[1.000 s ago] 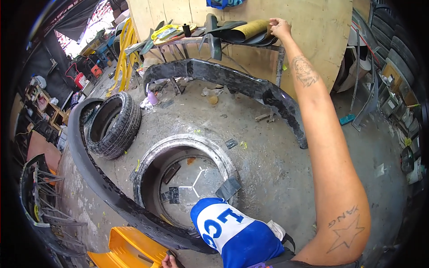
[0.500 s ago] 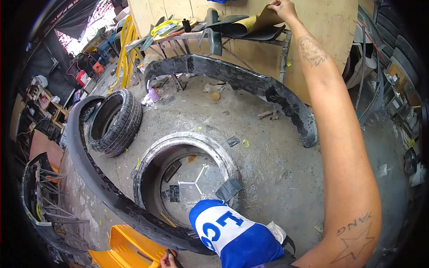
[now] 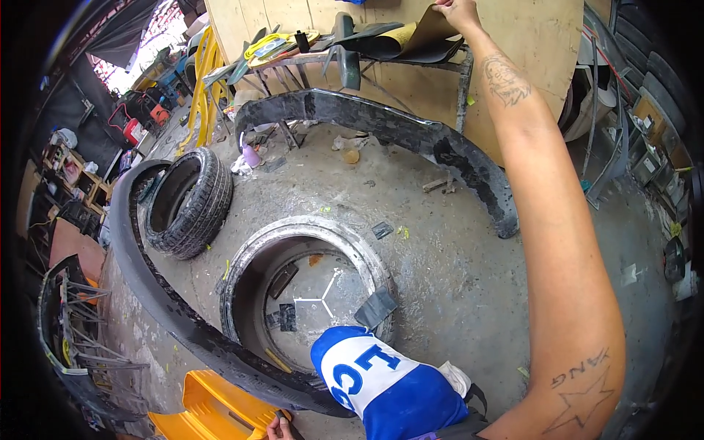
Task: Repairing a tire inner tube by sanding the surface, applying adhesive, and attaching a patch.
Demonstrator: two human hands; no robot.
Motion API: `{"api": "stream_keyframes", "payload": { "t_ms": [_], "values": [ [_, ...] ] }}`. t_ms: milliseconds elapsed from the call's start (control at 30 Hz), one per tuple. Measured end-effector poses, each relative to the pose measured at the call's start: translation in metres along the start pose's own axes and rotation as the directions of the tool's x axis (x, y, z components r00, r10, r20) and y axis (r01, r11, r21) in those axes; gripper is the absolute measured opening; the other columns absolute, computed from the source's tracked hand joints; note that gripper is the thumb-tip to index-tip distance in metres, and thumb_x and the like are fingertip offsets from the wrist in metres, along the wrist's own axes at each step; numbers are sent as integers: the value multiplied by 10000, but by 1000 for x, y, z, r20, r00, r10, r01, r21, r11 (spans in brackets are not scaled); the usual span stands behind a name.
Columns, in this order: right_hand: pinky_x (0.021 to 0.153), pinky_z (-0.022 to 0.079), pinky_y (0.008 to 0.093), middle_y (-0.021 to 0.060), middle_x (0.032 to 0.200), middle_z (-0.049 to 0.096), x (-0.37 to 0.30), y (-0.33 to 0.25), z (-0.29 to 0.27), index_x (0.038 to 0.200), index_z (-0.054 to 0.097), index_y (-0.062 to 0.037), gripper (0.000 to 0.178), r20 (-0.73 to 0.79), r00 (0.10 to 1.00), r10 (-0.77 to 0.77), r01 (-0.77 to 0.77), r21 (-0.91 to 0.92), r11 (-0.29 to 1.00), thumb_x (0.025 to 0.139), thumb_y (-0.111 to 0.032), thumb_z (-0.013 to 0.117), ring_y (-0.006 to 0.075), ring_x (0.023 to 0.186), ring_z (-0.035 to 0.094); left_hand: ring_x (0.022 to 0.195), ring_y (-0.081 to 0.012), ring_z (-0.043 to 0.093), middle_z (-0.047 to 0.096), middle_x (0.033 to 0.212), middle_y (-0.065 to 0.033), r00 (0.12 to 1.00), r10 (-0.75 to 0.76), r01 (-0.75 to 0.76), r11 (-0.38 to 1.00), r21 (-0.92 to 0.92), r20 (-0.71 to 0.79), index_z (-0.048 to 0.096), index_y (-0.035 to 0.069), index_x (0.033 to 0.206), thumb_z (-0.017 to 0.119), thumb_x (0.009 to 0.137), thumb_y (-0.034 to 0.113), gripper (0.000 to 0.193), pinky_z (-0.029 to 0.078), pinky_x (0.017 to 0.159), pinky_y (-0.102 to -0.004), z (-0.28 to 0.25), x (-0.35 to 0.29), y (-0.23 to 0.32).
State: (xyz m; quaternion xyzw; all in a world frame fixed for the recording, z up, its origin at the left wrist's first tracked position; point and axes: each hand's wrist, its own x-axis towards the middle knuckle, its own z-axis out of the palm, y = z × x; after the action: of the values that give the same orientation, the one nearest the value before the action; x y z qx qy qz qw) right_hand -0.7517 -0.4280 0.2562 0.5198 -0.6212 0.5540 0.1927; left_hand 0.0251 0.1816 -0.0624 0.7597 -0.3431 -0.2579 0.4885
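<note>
At the top, my right hand pinches the raised corner of a sandpaper sheet, dark on one side and yellowish on the other. The sheet curls up from a narrow metal stand against a plywood board. My left hand shows only as fingertips at the lower edge, closed on a small dark piece. Those fingertips are beside a yellow-orange plastic part. A long black curved bumper lip runs close by, one end near my blue and white shorts.
A white-rimmed wheel ring lies on the concrete floor, with a tire behind it. Another black bumper lip arches in front of the stand. A purple bottle stands near its left end. Scraps and dark patches dot the floor.
My right hand, still pinching the sheet, has shifted slightly up and left, and the sheet's corner rises a little higher. My left hand stays by the yellow-orange part.
</note>
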Motion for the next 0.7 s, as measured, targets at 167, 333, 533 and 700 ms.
{"api": "stream_keyframes", "payload": {
  "t_ms": [167,333,533,700],
  "values": [
    [804,594,386,181,945,802,-32,24,-24,1002,805,-34,192,14,999,35,-35,-18,999,819,-91,793,280,864,772,1054,-217,666,742,1170,-142,1000,5,-5,1000,0,1,710,-45,1187,774,999,165,289,527,986,-343,1,-1,1],
    [817,680,348,201,1140,744,-93,41,-37,1251,668,104,333,103,895,433,-433,430,792,950,-26,723,288,943,780,1063,-213,664,737,1188,-137,1000,-23,24,996,-88,16,701,-41,1202,767,1003,157,288,527,983,-337,1,-1,-19],
    [853,695,399,221,1138,730,-126,41,-35,1268,632,121,314,448,769,455,-639,536,552,980,14,703,332,974,774,1049,-207,662,736,1158,-127,999,-23,24,998,-57,23,707,-42,1193,767,1005,183,300,528,964,-329,-1,3,-10],
    [692,700,402,226,1077,735,-132,-1,-14,1148,638,116,392,188,755,628,-650,348,676,906,-114,843,317,874,785,1054,-211,663,740,1144,-130,999,-37,37,999,1,-8,715,-44,1181,770,1005,201,307,526,972,-330,-8,-4,-2]
  ]
}}
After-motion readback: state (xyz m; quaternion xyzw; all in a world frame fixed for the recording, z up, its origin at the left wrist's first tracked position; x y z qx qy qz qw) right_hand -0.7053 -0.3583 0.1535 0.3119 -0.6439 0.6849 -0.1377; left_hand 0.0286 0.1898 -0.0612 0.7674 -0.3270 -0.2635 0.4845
